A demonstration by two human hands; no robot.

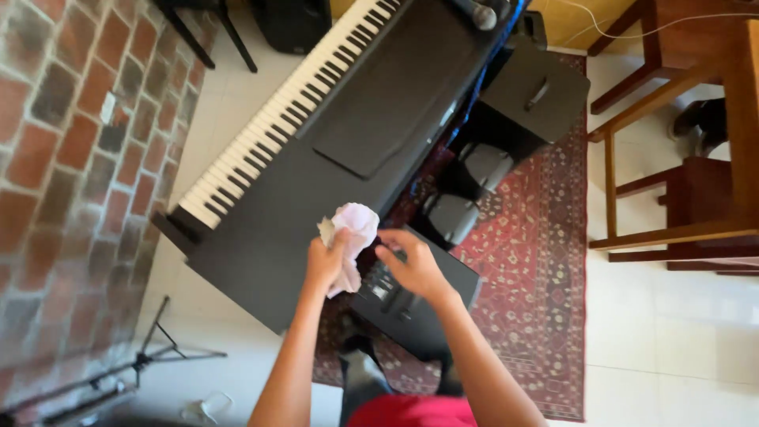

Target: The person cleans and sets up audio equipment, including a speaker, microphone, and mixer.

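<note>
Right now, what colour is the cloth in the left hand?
Pale pink-white cloth, crumpled in the left hand; head view.

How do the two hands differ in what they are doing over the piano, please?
The left hand is closed around a crumpled pale cloth; the right hand holds nothing, its fingers loosely spread. The left hand is raised upright with the cloth, while the right lies flatter, reaching toward it. Both hover over the black piano.

A small pale screen [381, 291] sits on the black keyboard's panel.
</note>
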